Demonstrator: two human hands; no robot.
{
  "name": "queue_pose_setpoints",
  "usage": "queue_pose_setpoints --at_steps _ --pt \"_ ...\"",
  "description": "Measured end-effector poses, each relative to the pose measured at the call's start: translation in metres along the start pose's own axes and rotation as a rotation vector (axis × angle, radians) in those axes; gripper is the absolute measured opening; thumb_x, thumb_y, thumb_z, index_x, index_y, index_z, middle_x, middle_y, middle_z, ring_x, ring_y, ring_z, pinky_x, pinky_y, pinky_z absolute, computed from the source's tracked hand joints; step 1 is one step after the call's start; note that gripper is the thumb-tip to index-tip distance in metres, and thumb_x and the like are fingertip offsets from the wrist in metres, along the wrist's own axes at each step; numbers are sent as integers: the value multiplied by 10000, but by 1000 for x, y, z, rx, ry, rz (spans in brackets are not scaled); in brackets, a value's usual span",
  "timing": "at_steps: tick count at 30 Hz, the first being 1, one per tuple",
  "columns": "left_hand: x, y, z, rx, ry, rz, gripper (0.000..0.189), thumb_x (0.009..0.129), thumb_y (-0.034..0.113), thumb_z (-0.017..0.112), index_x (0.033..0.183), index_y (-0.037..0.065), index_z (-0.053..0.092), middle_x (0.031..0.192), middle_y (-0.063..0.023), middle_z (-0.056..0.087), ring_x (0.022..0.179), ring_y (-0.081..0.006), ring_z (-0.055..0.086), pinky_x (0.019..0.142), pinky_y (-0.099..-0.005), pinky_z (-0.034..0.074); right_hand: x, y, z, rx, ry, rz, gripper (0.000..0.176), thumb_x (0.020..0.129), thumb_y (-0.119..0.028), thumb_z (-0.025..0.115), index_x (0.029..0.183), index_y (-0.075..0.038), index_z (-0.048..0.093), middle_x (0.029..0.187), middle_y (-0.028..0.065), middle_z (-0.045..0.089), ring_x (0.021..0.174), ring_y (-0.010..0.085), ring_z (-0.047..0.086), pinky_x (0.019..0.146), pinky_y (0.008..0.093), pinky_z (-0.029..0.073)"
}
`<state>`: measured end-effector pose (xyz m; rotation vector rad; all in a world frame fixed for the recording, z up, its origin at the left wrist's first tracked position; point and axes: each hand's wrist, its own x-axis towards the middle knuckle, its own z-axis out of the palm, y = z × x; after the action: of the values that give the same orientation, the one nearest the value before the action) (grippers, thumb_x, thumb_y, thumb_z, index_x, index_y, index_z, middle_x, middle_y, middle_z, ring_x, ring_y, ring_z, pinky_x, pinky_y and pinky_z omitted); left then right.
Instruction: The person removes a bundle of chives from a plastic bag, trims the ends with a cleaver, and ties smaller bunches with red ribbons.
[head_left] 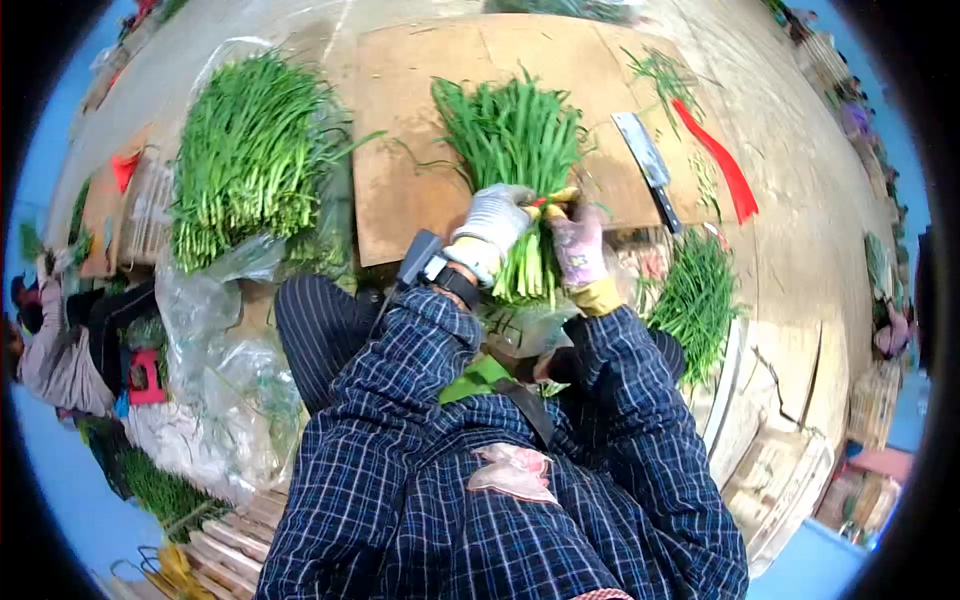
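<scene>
A bunch of green garlic chives lies on a brown board, leaf tips away from me and pale stems toward me. My left hand, in a grey-white glove, is closed round the bunch's left side. On the right side, my right hand wears a pink glove with a yellow cuff. Its fingers are pinched at a short piece of red ribbon that crosses the stems between both hands. A knife with a black handle rests on the board, right of the bunch. Beside it lies a loose red ribbon.
A large pile of chives stands to the left, with clear plastic sheeting below it. More chives lie to the right, near a wooden crate. Another person sits at far left.
</scene>
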<state>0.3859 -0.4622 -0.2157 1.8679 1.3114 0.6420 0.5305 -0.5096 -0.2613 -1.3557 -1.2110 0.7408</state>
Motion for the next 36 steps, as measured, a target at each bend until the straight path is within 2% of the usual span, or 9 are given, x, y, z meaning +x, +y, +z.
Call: queue_pose_setpoints --at_steps 6,9,13,15,20,24,27,32,36 --pt "-8 8 2 115 132 28 272 737 231 678 941 52 669 901 -158 650 869 -298 625 773 -344 489 5 -18 6 -43 -42 58 174 798 -40 613 959 -8 556 837 88 610 741 165 571 686 291 456" --pt "-14 -8 15 -154 331 16 265 722 189 722 931 34 672 862 -136 668 788 -225 645 722 -306 501 6 -17 5 -74 -45 75 198 792 -54 615 972 -3 549 845 130 621 752 204 602 687 309 470" --pt "-13 -7 27 -638 329 -65 262 730 163 732 924 0 666 859 -135 676 770 -180 645 707 -286 504 3 -37 4 -298 -58 83 273 784 -75 613 1038 -9 538 877 153 626 800 256 620 717 336 479" --pt "-12 5 17 -305 269 -44 276 734 158 734 930 -22 659 870 -142 679 775 -173 644 713 -283 505 8 -24 5 -461 -38 28 298 782 -90 612 1057 -10 532 896 156 630 819 265 624 731 341 480" --pt "-4 6 14 -139 198 -69 322 714 201 732 966 16 656 886 -159 669 801 -229 657 718 -293 506 6 -17 1 -261 -23 123 294 772 -62 619 1047 -8 528 892 168 629 820 247 624 725 330 479" --pt "-2 4 16 15 154 -96 301 723 208 711 954 26 648 899 -177 656 828 -265 650 728 -323 506 4 -5 6 41 116 145 189 798 -4 618 966 -1 532 839 36 564 721 111 523 667 239 447" --pt "-2 7 23 202 228 16 297 734 233 698 950 35 650 908 -177 654 840 -282 645 739 -327 505 3 -10 11 6 70 76 208 793 -53 622 979 -27 532 841 106 613 753 203 596 696 312 472" --pt "-4 -2 12 -61 106 -120 350 739 224 688 1044 57 647 990 -167 646 897 -262 640 792 -310 494 4 -24 0 -364 -98 16 248 805 -47 596 1038 -20 517 884 140 622 834 240 622 738 327 475" --pt "-8 7 7 35 38 5 342 759 180 660 1073 50 628 999 -166 643 919 -279 630 808 -316 493 11 -3 -1 -17 -196 54 287 781 -26 633 1041 -14 511 911 91 617 854 174 598 767 291 464"
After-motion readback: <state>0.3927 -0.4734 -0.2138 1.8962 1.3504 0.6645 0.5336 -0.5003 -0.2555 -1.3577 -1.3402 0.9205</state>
